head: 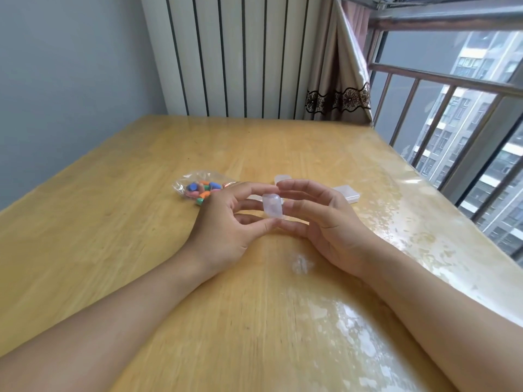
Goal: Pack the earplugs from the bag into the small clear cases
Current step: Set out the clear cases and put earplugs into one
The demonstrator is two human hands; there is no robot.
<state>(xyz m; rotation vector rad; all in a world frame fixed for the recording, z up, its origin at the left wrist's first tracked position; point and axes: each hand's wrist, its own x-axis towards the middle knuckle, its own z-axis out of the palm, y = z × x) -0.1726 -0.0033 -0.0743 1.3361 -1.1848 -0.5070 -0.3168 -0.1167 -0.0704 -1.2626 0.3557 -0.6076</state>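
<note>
Above the surface (113,250), both hands, left (226,230) and right (319,222), pinch one clear case (272,208) in closed fingers; light, stiff, probably slick, best held by its edges.

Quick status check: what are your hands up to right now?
Left hand and right hand both gripping one small clear case above table. Earplugs still in bag. Nothing in the way.

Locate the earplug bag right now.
Head view: the earplug bag lies on the wooden table, left of centre, just beyond the left hand.
</note>
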